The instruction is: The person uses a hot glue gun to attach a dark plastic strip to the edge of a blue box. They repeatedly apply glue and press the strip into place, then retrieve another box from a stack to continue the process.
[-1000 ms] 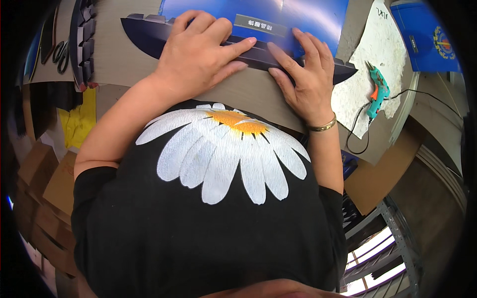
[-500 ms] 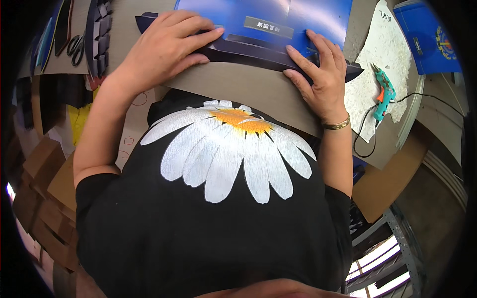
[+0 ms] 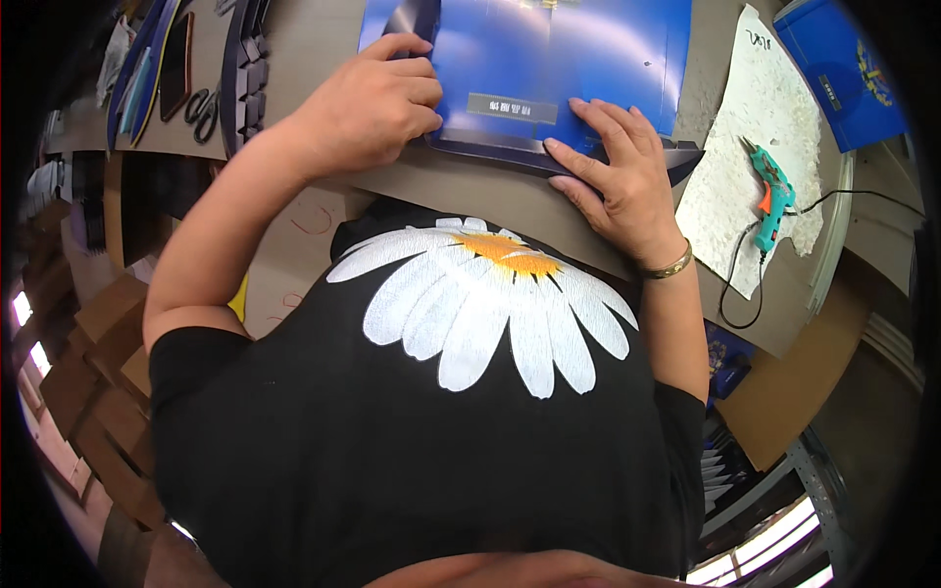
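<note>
Both hands are down on the blue cardboard sheet: the left hand curled, knuckles bent, pinching its near-left edge, the right hand spread open and flat, pressing the dark folded flap along the near edge. The sheet lies straight ahead on the tabletop, long axis running left to right, both hands equally close. A teal glue gun rests well off to the right on a white pad.

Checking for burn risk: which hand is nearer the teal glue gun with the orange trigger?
Right. The right hand rests on the blue box beside the glue gun; the left hand is farther away.
</note>
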A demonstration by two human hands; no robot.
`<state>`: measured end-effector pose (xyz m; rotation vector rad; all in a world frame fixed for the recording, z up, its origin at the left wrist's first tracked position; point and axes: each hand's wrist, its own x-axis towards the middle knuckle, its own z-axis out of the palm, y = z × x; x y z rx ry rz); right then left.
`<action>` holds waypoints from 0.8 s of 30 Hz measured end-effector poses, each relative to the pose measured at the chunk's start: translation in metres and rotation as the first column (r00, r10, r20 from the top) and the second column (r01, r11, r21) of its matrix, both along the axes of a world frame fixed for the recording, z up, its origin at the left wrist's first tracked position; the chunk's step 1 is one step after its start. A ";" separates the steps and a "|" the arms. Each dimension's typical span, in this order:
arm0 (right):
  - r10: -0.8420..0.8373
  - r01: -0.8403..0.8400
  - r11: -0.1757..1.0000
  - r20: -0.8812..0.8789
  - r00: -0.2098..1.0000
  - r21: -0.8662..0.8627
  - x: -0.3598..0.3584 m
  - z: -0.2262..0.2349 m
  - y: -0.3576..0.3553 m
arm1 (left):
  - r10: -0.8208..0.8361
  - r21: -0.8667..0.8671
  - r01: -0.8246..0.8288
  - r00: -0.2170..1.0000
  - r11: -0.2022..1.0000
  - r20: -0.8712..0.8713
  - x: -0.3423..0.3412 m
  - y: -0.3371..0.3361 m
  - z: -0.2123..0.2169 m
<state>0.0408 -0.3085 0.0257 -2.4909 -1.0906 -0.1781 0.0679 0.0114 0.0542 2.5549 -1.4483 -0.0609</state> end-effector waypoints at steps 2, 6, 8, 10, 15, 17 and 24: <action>-0.004 0.004 1.000 -0.014 1.000 0.019 0.000 0.001 -0.001 | 0.100 -0.162 -0.086 0.992 0.983 0.079 -0.004 -0.002 -0.007; -0.019 0.020 0.999 -0.035 0.999 0.040 -0.002 -0.001 -0.004 | 0.474 -0.397 -0.421 0.879 0.816 0.043 -0.018 -0.012 -0.014; -0.027 0.029 0.998 -0.037 0.999 0.050 -0.002 -0.002 -0.003 | 0.549 -0.448 -0.531 0.830 0.719 -0.101 -0.020 -0.009 -0.021; -0.025 0.027 0.998 -0.047 0.999 0.054 -0.003 -0.003 -0.004 | 0.624 -0.361 -0.676 0.735 0.642 -0.267 -0.023 -0.020 -0.018; -0.022 0.027 0.998 -0.073 0.997 0.064 -0.002 -0.001 -0.005 | 0.695 -0.300 -0.820 0.573 0.488 -0.434 -0.015 -0.043 -0.015; -0.028 0.033 0.996 -0.062 0.998 0.081 -0.001 -0.003 -0.004 | 0.673 -0.356 -0.808 0.588 0.469 -0.449 -0.012 -0.046 -0.020; -0.034 0.041 0.993 -0.063 0.997 0.113 0.000 -0.003 -0.005 | 0.762 -0.322 -0.838 0.539 0.442 -0.358 -0.006 -0.045 -0.025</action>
